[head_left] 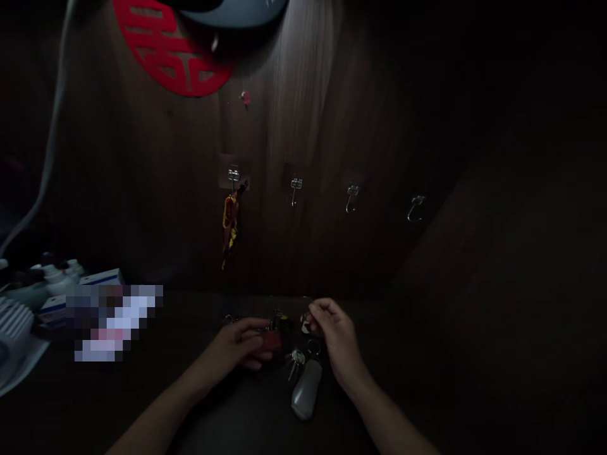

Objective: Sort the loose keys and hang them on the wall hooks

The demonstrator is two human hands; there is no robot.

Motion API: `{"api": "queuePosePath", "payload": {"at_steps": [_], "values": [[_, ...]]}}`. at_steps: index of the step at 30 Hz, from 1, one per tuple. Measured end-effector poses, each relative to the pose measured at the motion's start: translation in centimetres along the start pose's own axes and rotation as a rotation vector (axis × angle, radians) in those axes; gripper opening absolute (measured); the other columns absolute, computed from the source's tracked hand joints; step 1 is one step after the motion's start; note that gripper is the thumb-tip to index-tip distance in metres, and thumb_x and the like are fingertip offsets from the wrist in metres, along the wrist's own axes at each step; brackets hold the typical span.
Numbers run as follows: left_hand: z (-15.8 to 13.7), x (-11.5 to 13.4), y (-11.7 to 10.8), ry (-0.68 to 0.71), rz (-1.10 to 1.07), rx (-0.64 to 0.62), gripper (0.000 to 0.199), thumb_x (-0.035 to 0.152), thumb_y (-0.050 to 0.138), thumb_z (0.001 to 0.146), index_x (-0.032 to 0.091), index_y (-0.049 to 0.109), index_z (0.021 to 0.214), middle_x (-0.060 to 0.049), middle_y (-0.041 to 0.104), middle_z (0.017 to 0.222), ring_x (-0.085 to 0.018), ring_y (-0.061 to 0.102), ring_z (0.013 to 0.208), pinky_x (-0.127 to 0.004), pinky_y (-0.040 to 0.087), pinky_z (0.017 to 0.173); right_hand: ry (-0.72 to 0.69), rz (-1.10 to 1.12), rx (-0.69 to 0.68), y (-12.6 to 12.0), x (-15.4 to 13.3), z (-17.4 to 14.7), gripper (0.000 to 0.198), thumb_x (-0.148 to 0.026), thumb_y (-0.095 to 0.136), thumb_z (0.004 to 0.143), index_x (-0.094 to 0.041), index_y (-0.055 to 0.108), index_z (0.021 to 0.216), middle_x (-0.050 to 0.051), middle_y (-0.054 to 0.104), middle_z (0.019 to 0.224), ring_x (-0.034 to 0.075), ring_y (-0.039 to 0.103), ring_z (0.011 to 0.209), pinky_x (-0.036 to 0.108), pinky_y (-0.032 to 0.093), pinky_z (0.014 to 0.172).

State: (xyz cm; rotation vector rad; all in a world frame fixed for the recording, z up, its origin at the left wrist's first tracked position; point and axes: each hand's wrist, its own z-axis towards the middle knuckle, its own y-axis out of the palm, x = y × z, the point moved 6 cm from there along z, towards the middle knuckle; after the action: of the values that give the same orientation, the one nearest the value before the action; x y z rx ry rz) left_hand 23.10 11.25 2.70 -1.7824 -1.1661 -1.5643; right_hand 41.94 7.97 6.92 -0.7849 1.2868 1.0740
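On the dark surface, my left hand point(236, 346) has its fingers closed around a small red case-like item point(272, 342). My right hand point(336, 332) pinches a thin ring with a small white and dark charm point(305, 325) hanging below the fingers. Between the hands lies a dark item with yellow bits point(283, 320), too dim to name. Nearer to me are a bunch of silver keys point(296, 359), a metal key ring point(313, 346) and a grey oval fob point(306, 390). More metal pieces point(230, 318) show faintly behind my left hand.
Several metal hooks, one point(296, 189) near the middle, are fixed to the dark wood panel. A red and yellow cord point(230, 218) hangs from the leftmost. White bottles point(57, 279) and a white slatted basket point(16, 335) stand left. A white cable point(54, 114) runs down there.
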Motion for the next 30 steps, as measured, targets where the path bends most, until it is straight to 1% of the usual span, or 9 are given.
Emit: {"api": "queuePosePath", "payload": {"at_steps": [3, 6, 8, 12, 17, 20, 23, 26, 30], "values": [[0.1, 1.0, -1.5, 0.084, 0.028, 0.174, 0.034, 0.039, 0.065, 0.073, 0.017, 0.063, 0.099, -0.003, 0.071, 0.075, -0.016, 0.066, 0.065, -0.022, 0.049, 0.051, -0.054, -0.041, -0.059, 1.9, -2.1, 1.2, 0.022, -0.04, 0.065, 0.074, -0.018, 0.059, 0.073, -0.002, 0.059, 0.061, 0.01, 0.048, 0.054, 0.022, 0.037, 0.052], [-0.3, 2.0, -2.5, 0.171, -0.013, 0.297, 0.027, 0.037, 0.063, 0.074, 0.018, 0.065, 0.093, -0.002, 0.069, 0.076, -0.013, 0.063, 0.063, -0.02, 0.048, 0.049, -0.14, -0.05, -0.117, 4.5, -4.1, 2.7, 0.019, -0.037, 0.064, 0.074, -0.018, 0.06, 0.073, -0.002, 0.059, 0.061, 0.01, 0.049, 0.056, 0.021, 0.039, 0.054], [-0.5, 2.5, -3.1, 0.225, -0.051, 0.348, 0.025, 0.037, 0.062, 0.075, 0.019, 0.065, 0.091, -0.001, 0.067, 0.076, -0.012, 0.061, 0.061, -0.019, 0.047, 0.049, -0.191, -0.036, -0.158, 6.5, -5.5, 3.6, 0.018, -0.035, 0.063, 0.075, -0.018, 0.06, 0.073, -0.002, 0.059, 0.06, 0.01, 0.05, 0.056, 0.021, 0.039, 0.054], [-0.5, 2.8, -4.4, 0.292, -0.107, 0.437, 0.026, 0.039, 0.064, 0.072, 0.018, 0.064, 0.087, 0.001, 0.063, 0.069, -0.01, 0.057, 0.057, -0.018, 0.045, 0.047, -0.281, 0.026, -0.217, 9.9, -8.2, 5.3, 0.016, -0.033, 0.062, 0.075, -0.018, 0.06, 0.075, -0.003, 0.06, 0.061, 0.009, 0.052, 0.056, 0.021, 0.04, 0.053], [0.0, 2.3, -5.5, 0.312, -0.089, 0.49, 0.028, 0.04, 0.063, 0.071, 0.017, 0.062, 0.086, 0.0, 0.062, 0.068, -0.011, 0.056, 0.055, -0.019, 0.045, 0.045, -0.353, 0.076, -0.248, 12.7, -11.1, 7.2, 0.016, -0.033, 0.063, 0.073, -0.017, 0.06, 0.075, -0.004, 0.06, 0.06, 0.008, 0.051, 0.053, 0.02, 0.04, 0.052], [0.1, 2.1, -5.7, 0.314, -0.059, 0.5, 0.028, 0.04, 0.062, 0.07, 0.017, 0.062, 0.085, 0.001, 0.062, 0.067, -0.011, 0.056, 0.054, -0.02, 0.045, 0.045, -0.381, 0.087, -0.229, 13.1, -12.3, 8.1, 0.015, -0.032, 0.063, 0.073, -0.017, 0.059, 0.074, -0.004, 0.06, 0.059, 0.007, 0.051, 0.052, 0.019, 0.039, 0.05], [0.3, 1.9, -5.9, 0.315, -0.042, 0.501, 0.027, 0.04, 0.063, 0.069, 0.017, 0.062, 0.083, 0.001, 0.061, 0.065, -0.011, 0.055, 0.053, -0.02, 0.044, 0.045, -0.395, 0.1, -0.193, 12.7, -12.8, 8.4, 0.015, -0.031, 0.063, 0.072, -0.017, 0.059, 0.073, -0.004, 0.06, 0.058, 0.007, 0.05, 0.051, 0.018, 0.039, 0.049], [0.7, 1.6, -6.0, 0.309, -0.024, 0.495, 0.027, 0.04, 0.063, 0.068, 0.017, 0.063, 0.082, 0.002, 0.062, 0.064, -0.011, 0.054, 0.052, -0.02, 0.044, 0.044, -0.407, 0.122, -0.138, 11.5, -12.9, 8.4, 0.015, -0.031, 0.063, 0.073, -0.017, 0.059, 0.074, -0.005, 0.06, 0.059, 0.006, 0.05, 0.049, 0.017, 0.039, 0.047], [1.0, 1.2, -6.0, 0.296, -0.008, 0.489, 0.028, 0.041, 0.062, 0.068, 0.017, 0.063, 0.082, 0.001, 0.062, 0.065, -0.011, 0.055, 0.052, -0.02, 0.044, 0.044, -0.437, 0.164, -0.025, 9.3, -13.1, 8.8, 0.014, -0.031, 0.063, 0.073, -0.017, 0.059, 0.075, -0.005, 0.06, 0.061, 0.005, 0.049, 0.046, 0.016, 0.038, 0.044]]}}
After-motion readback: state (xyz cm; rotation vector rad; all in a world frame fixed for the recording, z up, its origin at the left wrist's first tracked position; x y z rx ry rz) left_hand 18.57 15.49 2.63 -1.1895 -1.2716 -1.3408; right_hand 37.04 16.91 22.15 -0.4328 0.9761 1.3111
